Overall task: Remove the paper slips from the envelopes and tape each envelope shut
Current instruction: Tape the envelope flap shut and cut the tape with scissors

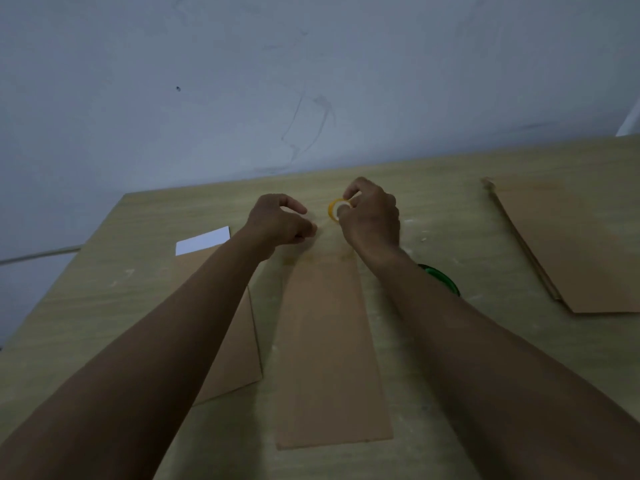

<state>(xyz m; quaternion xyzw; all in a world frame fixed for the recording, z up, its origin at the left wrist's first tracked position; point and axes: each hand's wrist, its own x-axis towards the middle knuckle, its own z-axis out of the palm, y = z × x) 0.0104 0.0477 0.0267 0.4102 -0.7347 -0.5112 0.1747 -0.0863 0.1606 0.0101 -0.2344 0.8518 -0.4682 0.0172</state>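
A long brown envelope (329,348) lies lengthwise on the wooden table (121,289) in front of me, with tape across its far end. Above that end my right hand (372,216) grips a small yellow tape roll (336,209). My left hand (277,221) hovers just left of the roll with fingers and thumb pinched together; whether a clear tape end sits between them cannot be made out. A second brown envelope (232,351) lies under my left forearm. A white paper slip (202,241) rests at its far end.
A stack of brown envelopes (571,251) lies at the right of the table. A green round object (441,277) peeks out beside my right forearm. The wall runs close behind the table's far edge. The table's left edge is near the slip.
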